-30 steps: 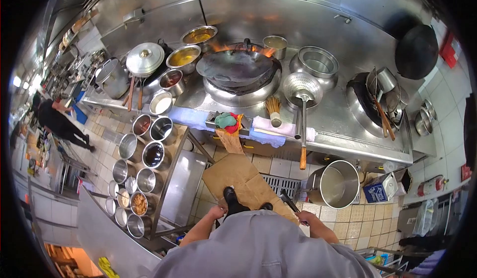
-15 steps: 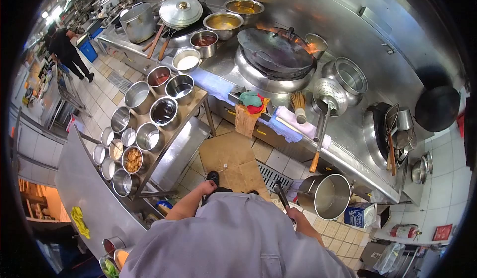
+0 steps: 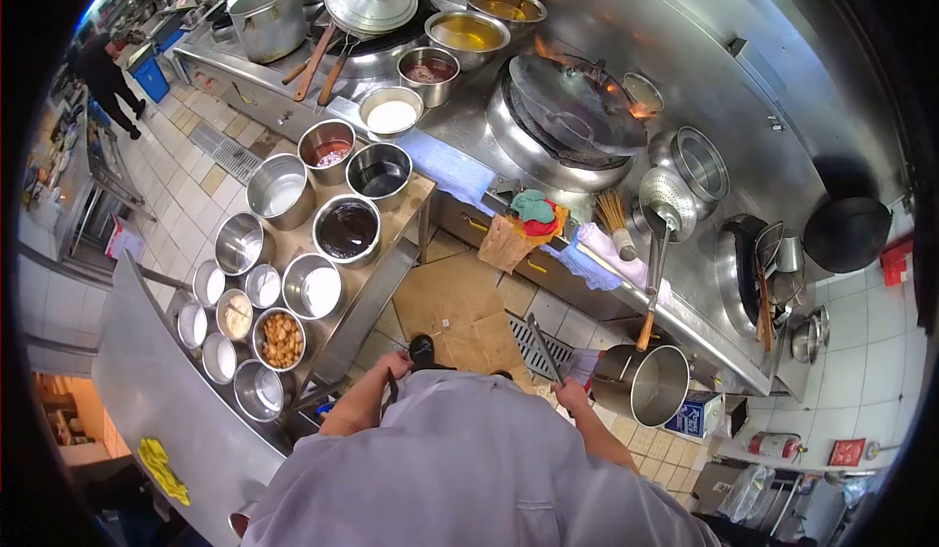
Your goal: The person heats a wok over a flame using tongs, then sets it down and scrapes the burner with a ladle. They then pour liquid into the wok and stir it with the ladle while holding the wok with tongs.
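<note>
My right hand is closed round the lower end of a long, dark, narrow tool, which points up and away beside the large steel pot. My left hand, fingers curled, is low in front of my body near my shoe; a dark strip shows just below it, and I cannot tell what it grips. Ahead, a black wok sits tilted on the burner ring, with orange flames at its back edge. A perforated skimmer with a wooden handle rests on the counter beside a bamboo brush.
Steel containers, one with brown chunks, stand on the side table to my left. A yellow cloth lies on the steel counter. Flattened cardboard covers the floor. A person stands far left.
The view has shifted, bringing the side table and stove lower in frame. The tool in my right hand now points further up and left. My left hand has moved slightly left.
</note>
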Tool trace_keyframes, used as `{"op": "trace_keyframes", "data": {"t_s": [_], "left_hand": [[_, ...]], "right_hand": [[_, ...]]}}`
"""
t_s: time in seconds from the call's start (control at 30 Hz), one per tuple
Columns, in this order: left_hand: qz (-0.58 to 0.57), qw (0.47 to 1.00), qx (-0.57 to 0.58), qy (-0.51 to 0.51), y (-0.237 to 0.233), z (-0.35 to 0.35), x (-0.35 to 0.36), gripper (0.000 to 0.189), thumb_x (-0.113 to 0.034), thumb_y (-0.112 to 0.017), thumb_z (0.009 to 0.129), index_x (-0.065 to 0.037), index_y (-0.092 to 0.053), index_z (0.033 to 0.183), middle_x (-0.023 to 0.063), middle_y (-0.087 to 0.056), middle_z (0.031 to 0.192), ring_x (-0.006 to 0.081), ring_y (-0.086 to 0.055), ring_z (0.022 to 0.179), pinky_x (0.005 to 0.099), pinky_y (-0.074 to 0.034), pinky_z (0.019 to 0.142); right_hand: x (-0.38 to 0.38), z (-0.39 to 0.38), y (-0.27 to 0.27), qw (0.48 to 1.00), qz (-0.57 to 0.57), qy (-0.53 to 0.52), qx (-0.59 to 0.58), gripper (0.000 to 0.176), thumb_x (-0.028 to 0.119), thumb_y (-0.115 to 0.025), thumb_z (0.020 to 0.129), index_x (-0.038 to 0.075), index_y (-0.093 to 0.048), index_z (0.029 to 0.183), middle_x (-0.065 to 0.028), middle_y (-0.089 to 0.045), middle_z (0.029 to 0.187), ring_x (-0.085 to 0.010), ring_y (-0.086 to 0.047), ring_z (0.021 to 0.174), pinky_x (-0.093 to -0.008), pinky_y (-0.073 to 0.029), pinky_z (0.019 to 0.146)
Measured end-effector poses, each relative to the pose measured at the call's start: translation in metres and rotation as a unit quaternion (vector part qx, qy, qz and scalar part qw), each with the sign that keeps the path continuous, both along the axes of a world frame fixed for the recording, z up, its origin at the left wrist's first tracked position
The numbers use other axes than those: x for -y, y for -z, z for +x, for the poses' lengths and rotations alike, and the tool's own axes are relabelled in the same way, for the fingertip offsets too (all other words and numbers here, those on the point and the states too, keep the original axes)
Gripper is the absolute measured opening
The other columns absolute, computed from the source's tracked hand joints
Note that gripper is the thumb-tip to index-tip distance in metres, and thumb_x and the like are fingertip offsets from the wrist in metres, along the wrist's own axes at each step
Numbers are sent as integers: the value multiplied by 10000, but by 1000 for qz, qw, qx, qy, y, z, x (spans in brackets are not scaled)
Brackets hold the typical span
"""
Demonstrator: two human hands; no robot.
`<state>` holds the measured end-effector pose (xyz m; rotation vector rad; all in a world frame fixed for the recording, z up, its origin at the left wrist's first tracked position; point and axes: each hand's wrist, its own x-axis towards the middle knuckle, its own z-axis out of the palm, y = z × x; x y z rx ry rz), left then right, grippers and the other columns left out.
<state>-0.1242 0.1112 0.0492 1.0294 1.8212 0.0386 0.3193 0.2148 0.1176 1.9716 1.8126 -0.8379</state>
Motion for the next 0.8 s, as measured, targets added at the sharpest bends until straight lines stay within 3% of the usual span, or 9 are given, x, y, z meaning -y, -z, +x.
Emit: {"op": "trace_keyframes", "data": {"t_s": [0.13, 0.17, 0.23, 0.33, 0.4, 0.47, 0.53, 0.63, 0.8], "left_hand": [[-6, 999, 43, 13, 6, -43, -2, 358, -353, -505, 755, -103, -646, 971, 163, -626, 1010, 351, -581, 964, 394, -460, 852], [8, 998, -13, 53, 46, -52, -1, 332, -299, -479, 762, -92, -647, 959, 167, -630, 990, 358, -583, 951, 402, -468, 840], [71, 959, -1, 276, 153, -79, 4, 301, -259, -491, 737, -79, -647, 921, 171, -630, 967, 354, -586, 935, 408, -479, 822], [231, 831, -23, 505, 114, -84, -13, 233, -200, -529, 662, -59, -630, 818, 170, -622, 895, 332, -595, 883, 413, -499, 758], [360, 811, 10, 461, 114, -86, -13, 190, -167, -545, 611, -45, -587, 750, 151, -602, 829, 322, -588, 837, 398, -503, 700], [323, 818, 50, 474, 104, -87, -24, 190, -160, -535, 672, -44, -604, 806, 113, -616, 804, 274, -606, 768, 356, -499, 651], [154, 946, 255, 128, 119, -88, -15, 217, -182, -528, 745, -48, -630, 882, 87, -628, 800, 216, -610, 703, 318, -491, 629], [63, 987, 150, -1, 38, -76, -23, 304, -238, -524, 790, -21, -616, 982, 86, -642, 827, 175, -612, 681, 300, -484, 625], [54, 994, 88, 25, 27, -92, -34, 374, -234, -526, 801, 28, -548, 1067, 113, -638, 836, 183, -614, 702, 294, -490, 637]], "right_hand": [[-8, -40, -22, 998, -22, 58, 12, 537, 410, -564, 804, 1, -473, 1141, -261, -561, 1094, -388, -533, 1045, -431, -434, 872], [-9, -47, -29, 999, -23, 36, 16, 544, 404, -570, 802, 5, -459, 1154, -259, -562, 1092, -393, -535, 1038, -434, -435, 872], [-9, -61, -34, 1000, -25, 0, 10, 540, 391, -570, 807, 8, -453, 1169, -264, -565, 1083, -405, -539, 1026, -443, -432, 878], [-2, -64, -7, 1000, -6, -6, -28, 500, 419, -490, 855, -26, -524, 1080, -279, -566, 1052, -424, -537, 1007, -452, -434, 868], [6, -68, 2, 999, 10, 24, -43, 503, 422, -457, 871, -31, -535, 1074, -282, -567, 1050, -420, -538, 1010, -454, -432, 874], [1, -73, 3, 997, 24, 45, -56, 511, 425, -425, 887, -37, -547, 1069, -284, -567, 1048, -416, -540, 1014, -456, -429, 881], [-4, -76, -7, 998, -34, 45, -27, 520, 420, -381, 908, -39, -556, 1079, -282, -555, 1084, -403, -528, 1048, -453, -417, 906], [-22, -70, 4, 996, -63, 57, -22, 531, 430, -377, 907, -30, -532, 1124, -257, -538, 1142, -383, -510, 1090, -445, -409, 922], [-59, -61, 10, 996, -66, 65, -7, 515, 419, -436, 886, -15, -512, 1152, -242, -558, 1116, -360, -531, 1070, -427, -423, 907]]}}
